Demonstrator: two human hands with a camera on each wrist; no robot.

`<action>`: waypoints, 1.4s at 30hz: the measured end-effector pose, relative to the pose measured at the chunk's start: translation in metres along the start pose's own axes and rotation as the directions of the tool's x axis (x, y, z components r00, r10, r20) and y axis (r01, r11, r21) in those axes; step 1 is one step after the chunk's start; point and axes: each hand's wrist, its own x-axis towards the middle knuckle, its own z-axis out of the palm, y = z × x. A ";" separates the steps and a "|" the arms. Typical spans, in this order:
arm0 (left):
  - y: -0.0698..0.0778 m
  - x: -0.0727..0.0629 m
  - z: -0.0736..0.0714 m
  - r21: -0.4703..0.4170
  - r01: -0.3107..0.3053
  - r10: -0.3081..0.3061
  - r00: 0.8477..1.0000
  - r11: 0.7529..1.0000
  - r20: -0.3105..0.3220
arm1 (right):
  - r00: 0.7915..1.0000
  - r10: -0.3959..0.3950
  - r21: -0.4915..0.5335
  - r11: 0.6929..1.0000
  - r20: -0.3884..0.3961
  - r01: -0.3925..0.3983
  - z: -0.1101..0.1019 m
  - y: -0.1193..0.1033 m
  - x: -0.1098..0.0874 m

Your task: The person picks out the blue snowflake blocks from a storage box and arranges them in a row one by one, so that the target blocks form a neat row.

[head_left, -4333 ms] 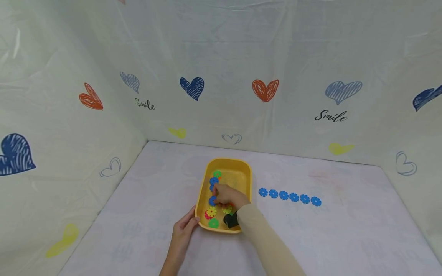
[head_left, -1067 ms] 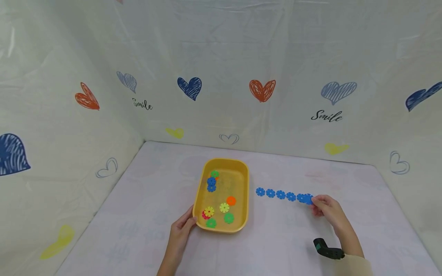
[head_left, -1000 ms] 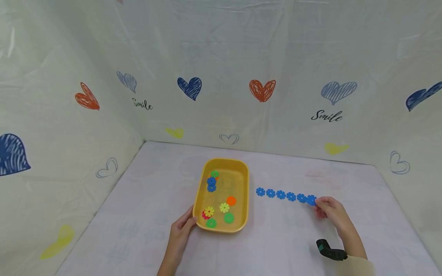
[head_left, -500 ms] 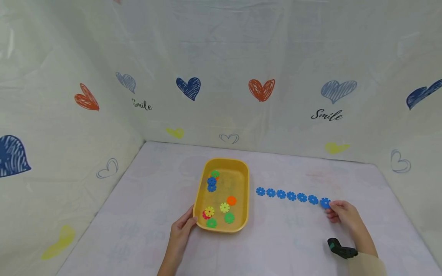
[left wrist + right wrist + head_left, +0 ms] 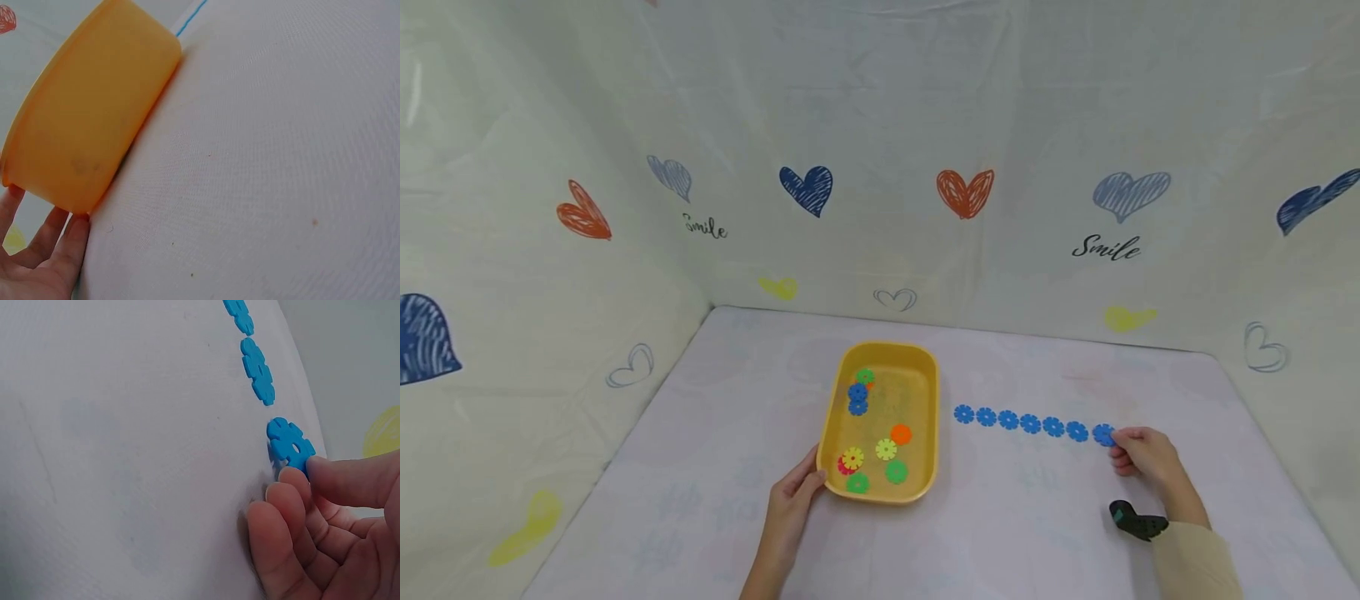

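My right hand (image 5: 1150,458) pinches a blue notched flower-shaped disc (image 5: 1103,434) between thumb and fingers at the right end of a row. In the right wrist view this disc (image 5: 290,445) tilts slightly, its lower edge hidden by the fingertips. Several matching blue discs (image 5: 1031,423) lie flat in a line to its left, with a small gap before the pinched one. My left hand (image 5: 790,506) holds the near left corner of a yellow tray (image 5: 931,417), thumb at the rim. In the left wrist view its fingers (image 5: 47,240) touch the tray's outer wall.
Inside the tray lie two overlapping blue discs (image 5: 857,399), an orange disc (image 5: 901,434), and several green, yellow and red ones. A pale cloth (image 5: 1000,533) covers the table. A white curtain with printed hearts (image 5: 965,194) stands behind and at both sides.
My right hand has carried a blue disc from the tray to the row's right end, shifting right beyond the last disc. My left hand has stayed at the tray corner.
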 end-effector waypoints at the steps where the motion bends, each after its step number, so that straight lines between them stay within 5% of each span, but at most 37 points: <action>1: 0.000 0.000 0.000 -0.001 -0.001 0.001 1.000 1.000 -0.001 | 1.000 0.005 -0.008 1.000 -0.001 -0.005 0.000 -0.001 0.000; 19: 0.000 0.001 -0.001 -0.036 0.000 0.001 1.000 0.999 0.013 | 0.995 0.073 -0.139 0.987 -0.067 -0.081 0.008 -0.009 0.003; 31: -0.001 0.001 -0.001 -0.014 0.007 -0.007 1.000 1.000 0.007 | 0.992 0.092 -0.285 0.952 -0.090 -0.114 0.012 -0.018 0.000; 42: -0.002 0.000 -0.001 -0.012 0.006 -0.006 1.000 1.000 0.008 | 0.986 0.132 -0.269 0.950 -0.102 -0.155 0.013 -0.021 -0.001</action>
